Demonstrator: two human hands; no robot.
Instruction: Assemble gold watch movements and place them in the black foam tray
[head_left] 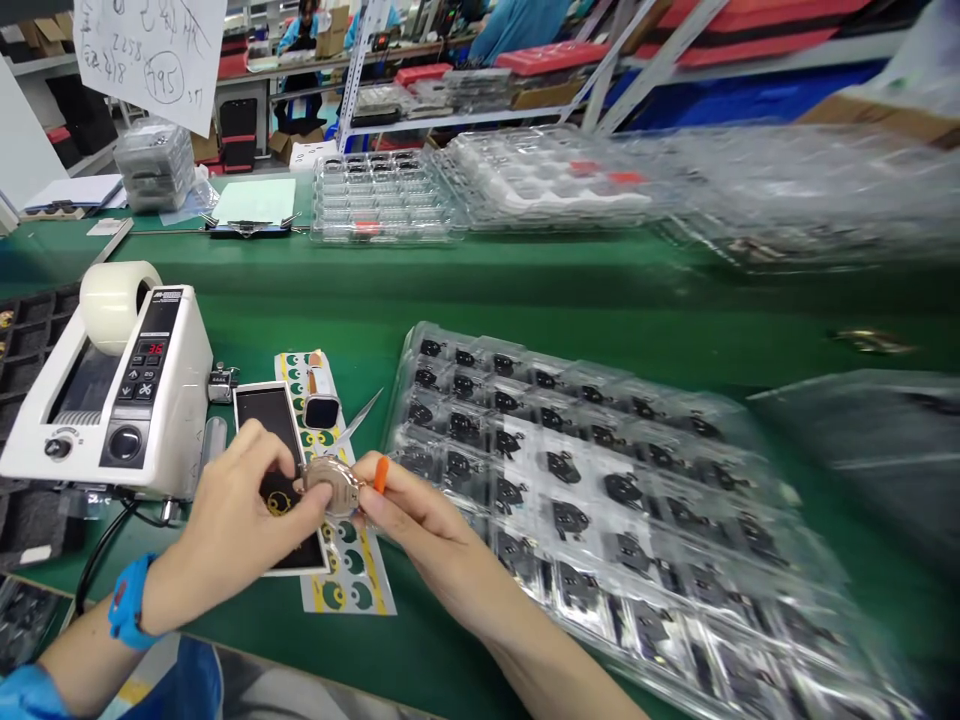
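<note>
Both hands meet over the front left of the green bench around a round, shiny metal part (341, 490), like a small watch case. My left hand (251, 500) pinches its left side between thumb and fingers. On its right edge, the thumb and fingertips of my right hand (420, 515) are closed. A small orange piece (381, 474) shows at the right fingers; whether it is worn or held I cannot tell. Below the hands lie a white-rimmed black tray (279, 415) and a sheet of green and yellow stickers (379, 590). Pointed tweezers (360, 420) rest beside a dark-faced square piece (322, 412).
A white tape dispenser (169, 400) with a tape roll (112, 300) stands left. Large clear trays (600, 480) of black parts fill the right side. More clear trays (386, 205) and a clipboard (253, 208) line the raised ledge. A person (304, 30) is in the background.
</note>
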